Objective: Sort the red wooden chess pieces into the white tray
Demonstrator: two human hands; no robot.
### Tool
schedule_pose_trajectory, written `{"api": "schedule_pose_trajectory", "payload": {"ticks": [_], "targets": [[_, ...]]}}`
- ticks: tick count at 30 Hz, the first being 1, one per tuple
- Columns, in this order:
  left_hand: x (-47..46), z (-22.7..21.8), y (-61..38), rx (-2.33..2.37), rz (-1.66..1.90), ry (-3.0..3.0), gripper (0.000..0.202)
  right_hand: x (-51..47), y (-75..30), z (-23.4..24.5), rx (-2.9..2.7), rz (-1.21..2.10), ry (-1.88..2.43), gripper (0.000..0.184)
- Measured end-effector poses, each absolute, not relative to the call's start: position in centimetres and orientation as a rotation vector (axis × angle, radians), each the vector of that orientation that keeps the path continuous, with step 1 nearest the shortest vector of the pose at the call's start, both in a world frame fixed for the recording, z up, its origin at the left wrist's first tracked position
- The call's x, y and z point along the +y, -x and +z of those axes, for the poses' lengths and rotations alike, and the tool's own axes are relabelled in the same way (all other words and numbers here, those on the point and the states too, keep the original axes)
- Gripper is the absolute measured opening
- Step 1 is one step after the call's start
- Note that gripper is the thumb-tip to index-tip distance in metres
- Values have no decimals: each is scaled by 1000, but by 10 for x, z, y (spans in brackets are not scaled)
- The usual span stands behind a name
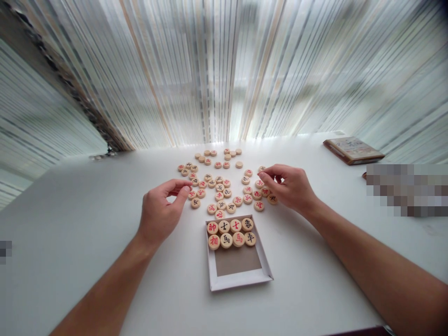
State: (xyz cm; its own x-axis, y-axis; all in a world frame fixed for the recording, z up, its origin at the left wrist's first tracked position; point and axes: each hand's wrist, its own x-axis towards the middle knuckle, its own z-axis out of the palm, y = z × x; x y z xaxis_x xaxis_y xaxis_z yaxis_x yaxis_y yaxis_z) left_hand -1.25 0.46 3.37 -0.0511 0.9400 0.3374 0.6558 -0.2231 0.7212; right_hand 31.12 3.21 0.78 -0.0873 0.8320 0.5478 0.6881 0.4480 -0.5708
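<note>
My left hand [163,205] is at the left edge of a spread of round wooden Chinese chess pieces [219,187]. Its thumb and index finger come close together beside red-marked pieces [200,192]; whether a piece is between them is hidden. On the right side of the spread, my right hand [289,186] has its fingers curled and thumb drawn in. A dark-marked piece [262,169] shows right by those fingertips, but I cannot tell if it is gripped. Between my forearms lies a shallow white box [241,281] holding two rows of pieces, red and black characters facing up.
A flat brown-edged box or book [353,149] lies at the far right of the white table [87,224]. Nearer on that side is a blurred-out patch [409,189]. Striped string curtains [217,70] hang along the table's far edge.
</note>
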Motion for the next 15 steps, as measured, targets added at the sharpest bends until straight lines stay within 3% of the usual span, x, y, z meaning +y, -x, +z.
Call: {"api": "schedule_pose_trajectory", "payload": {"ticks": [15], "targets": [[9, 33, 15, 1724, 1154, -1945, 26, 24, -297, 8, -1845, 351, 1262, 26]]}}
